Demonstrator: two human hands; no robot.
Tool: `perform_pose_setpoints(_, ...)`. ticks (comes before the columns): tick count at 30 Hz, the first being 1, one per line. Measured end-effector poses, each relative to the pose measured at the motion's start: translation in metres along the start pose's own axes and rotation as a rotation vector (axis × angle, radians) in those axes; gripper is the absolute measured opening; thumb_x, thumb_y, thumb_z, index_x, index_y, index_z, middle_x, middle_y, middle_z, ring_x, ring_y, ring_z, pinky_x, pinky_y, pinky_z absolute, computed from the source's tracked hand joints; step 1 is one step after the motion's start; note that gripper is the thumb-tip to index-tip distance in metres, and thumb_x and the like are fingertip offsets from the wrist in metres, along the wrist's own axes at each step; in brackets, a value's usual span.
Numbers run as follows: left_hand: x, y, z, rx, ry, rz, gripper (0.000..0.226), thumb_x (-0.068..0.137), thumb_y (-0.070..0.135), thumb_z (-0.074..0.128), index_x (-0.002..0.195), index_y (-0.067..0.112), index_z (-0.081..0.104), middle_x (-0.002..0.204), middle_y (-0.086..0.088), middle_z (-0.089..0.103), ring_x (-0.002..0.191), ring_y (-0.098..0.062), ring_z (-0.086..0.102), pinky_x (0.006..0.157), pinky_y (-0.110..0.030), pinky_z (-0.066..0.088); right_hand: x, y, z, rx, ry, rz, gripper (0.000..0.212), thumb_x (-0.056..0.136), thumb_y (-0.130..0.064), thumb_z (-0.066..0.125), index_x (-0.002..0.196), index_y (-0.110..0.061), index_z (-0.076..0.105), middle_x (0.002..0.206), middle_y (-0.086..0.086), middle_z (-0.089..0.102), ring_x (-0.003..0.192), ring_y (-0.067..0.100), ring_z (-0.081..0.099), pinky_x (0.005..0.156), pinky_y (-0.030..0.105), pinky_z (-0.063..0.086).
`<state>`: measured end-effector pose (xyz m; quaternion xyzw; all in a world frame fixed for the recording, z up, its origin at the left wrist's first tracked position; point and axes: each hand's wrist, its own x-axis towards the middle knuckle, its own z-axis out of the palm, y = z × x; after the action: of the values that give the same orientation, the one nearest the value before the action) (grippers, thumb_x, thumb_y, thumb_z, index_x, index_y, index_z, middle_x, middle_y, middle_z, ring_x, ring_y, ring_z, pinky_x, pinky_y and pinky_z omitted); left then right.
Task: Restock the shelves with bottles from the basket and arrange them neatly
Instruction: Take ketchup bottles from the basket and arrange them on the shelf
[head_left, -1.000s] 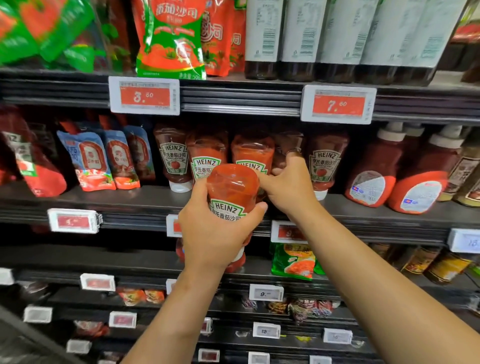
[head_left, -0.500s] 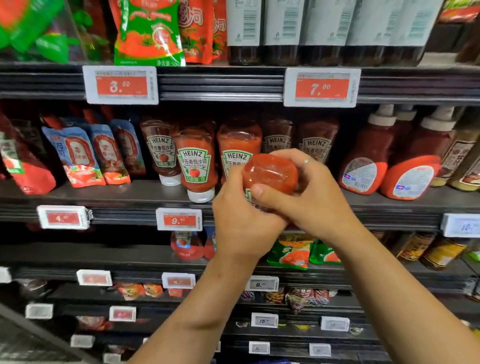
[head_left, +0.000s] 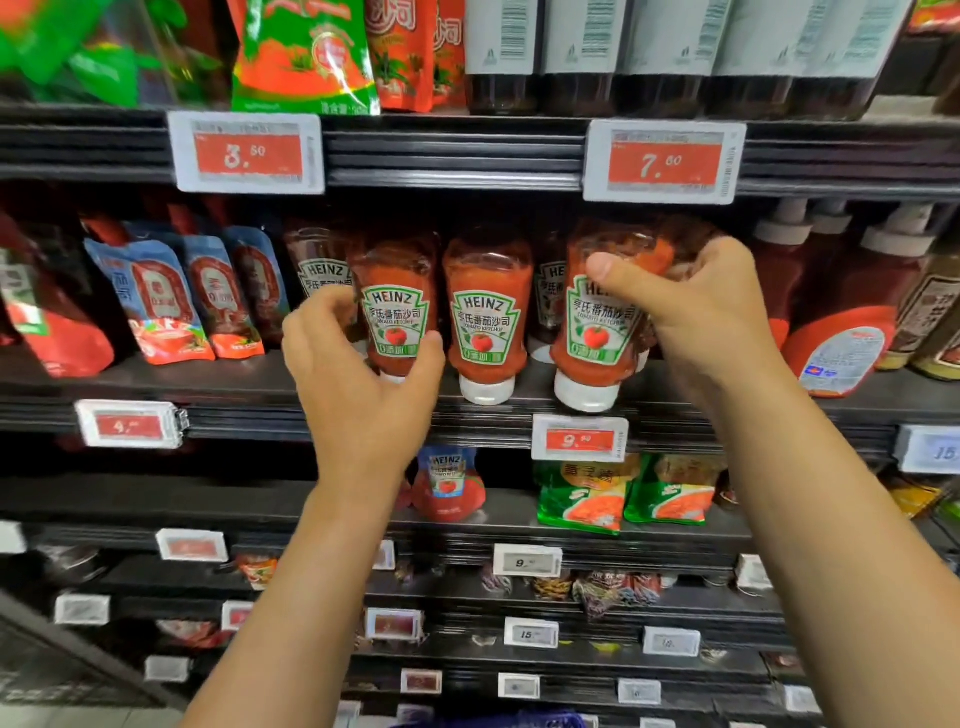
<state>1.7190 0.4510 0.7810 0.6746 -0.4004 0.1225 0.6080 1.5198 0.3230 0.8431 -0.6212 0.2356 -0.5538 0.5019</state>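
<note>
Three Heinz ketchup bottles stand cap-down in a front row on the middle shelf (head_left: 218, 387), with more behind them. My right hand (head_left: 696, 312) grips the top of the right ketchup bottle (head_left: 597, 338), thumb across its front; its white cap rests on the shelf edge. My left hand (head_left: 358, 384) curls round the lower part of the left ketchup bottle (head_left: 397, 306), fingers on its left side and thumb on its right. Between them the middle ketchup bottle (head_left: 485, 317) stands untouched.
Blue-and-red sauce pouches (head_left: 156, 301) lean to the left of the row. Larger red squeeze bottles (head_left: 841, 322) stand to the right. Price tags (head_left: 579, 439) line the shelf edges. Dark bottles and pouches fill the shelf above. A blue rim (head_left: 519, 719) shows at the bottom edge.
The bottle held in both hands in front of the shelf now stands at the right end of the front row under my right hand. My left hand has let go and moved to the left bottle.
</note>
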Motion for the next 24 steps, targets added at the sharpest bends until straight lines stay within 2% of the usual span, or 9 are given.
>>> perform_pose_setpoints(2,0.002,-0.008,0.003,0.013,-0.060,-0.083,0.091,0.074,0.044,0.084,0.145,0.016,0.035,0.141,-0.001,0.038,0.132,-0.017,0.040,0.101,-0.011,0.029,0.002,0.006,0.003,-0.046,0.007,-0.019,0.036,0.075,-0.013,0.089,0.107,-0.011,0.073,0.099,0.004,0.079,0.092,0.021,0.077,0.074,0.028,0.060)
perform_pose_setpoints(5,0.001,-0.013,0.014,0.037,-0.158,-0.169,0.125,0.063,0.060,0.087,0.157,0.027,0.013,0.159,0.000,0.023,0.148,-0.020,0.025,0.112,-0.029,0.025,0.003,0.018,0.009,-0.111,-0.014,-0.002,0.048,0.075,-0.013,0.090,0.118,-0.008,0.070,0.104,0.003,0.078,0.096,0.019,0.076,0.076,0.026,0.060)
perform_pose_setpoints(7,-0.002,-0.012,0.022,0.055,-0.186,-0.189,0.134,0.057,0.065,0.088,0.158,0.032,0.007,0.162,0.000,0.019,0.151,-0.023,0.021,0.117,-0.038,0.027,0.004,0.023,0.010,-0.136,-0.035,0.006,0.051,0.077,-0.016,0.088,0.123,-0.011,0.067,0.109,0.002,0.077,0.101,0.018,0.075,0.081,0.030,0.061)
perform_pose_setpoints(9,-0.005,-0.011,0.028,0.068,-0.186,-0.183,0.137,0.054,0.068,0.088,0.158,0.033,0.006,0.161,0.001,0.020,0.150,-0.024,0.023,0.119,-0.046,0.031,0.003,0.026,0.008,-0.221,-0.043,-0.014,0.050,0.078,-0.026,0.088,0.123,-0.019,0.066,0.111,-0.005,0.077,0.103,0.010,0.073,0.087,0.030,0.060)
perform_pose_setpoints(11,-0.009,-0.009,0.033,0.073,-0.174,-0.184,0.138,0.053,0.070,0.087,0.157,0.035,0.005,0.159,0.003,0.021,0.149,-0.024,0.024,0.118,-0.047,0.034,-0.007,0.029,0.006,-0.445,-0.006,-0.032,0.053,0.070,-0.051,0.087,0.113,-0.035,0.061,0.102,-0.020,0.074,0.097,-0.006,0.069,0.079,0.012,0.054)
perform_pose_setpoints(13,-0.011,-0.010,0.037,0.060,-0.157,-0.189,0.138,0.052,0.070,0.087,0.157,0.034,0.004,0.159,0.003,0.021,0.148,-0.024,0.025,0.117,-0.045,0.034,-0.023,0.038,0.006,-0.598,0.047,-0.002,0.063,0.059,-0.064,0.085,0.108,-0.041,0.053,0.099,-0.021,0.071,0.090,-0.009,0.066,0.072,0.008,0.053)
perform_pose_setpoints(19,-0.011,-0.009,0.041,0.039,-0.148,-0.162,0.136,0.057,0.064,0.089,0.159,0.026,0.006,0.159,-0.004,0.023,0.147,-0.022,0.025,0.115,-0.034,0.029,-0.034,0.058,0.012,-0.613,0.061,0.014,0.051,0.073,-0.037,0.089,0.108,-0.028,0.054,0.106,-0.012,0.071,0.101,0.002,0.067,0.091,0.030,0.058)
perform_pose_setpoints(21,-0.011,-0.008,0.040,0.046,-0.160,-0.161,0.135,0.058,0.064,0.088,0.159,0.027,0.006,0.159,-0.004,0.022,0.147,-0.022,0.024,0.112,-0.029,0.025,-0.032,0.059,0.011,-0.611,0.038,0.036,0.052,0.074,-0.039,0.088,0.112,-0.028,0.054,0.112,-0.010,0.071,0.108,0.006,0.067,0.095,0.034,0.057)
perform_pose_setpoints(24,-0.009,-0.013,0.027,0.003,-0.139,-0.171,0.126,0.062,0.070,0.082,0.158,0.028,0.011,0.158,-0.001,0.023,0.146,-0.017,0.025,0.111,-0.020,0.020,-0.031,0.055,0.002,-0.573,0.035,0.041,0.064,0.070,-0.055,0.082,0.123,-0.030,0.055,0.116,-0.010,0.070,0.108,0.004,0.067,0.092,0.028,0.057)
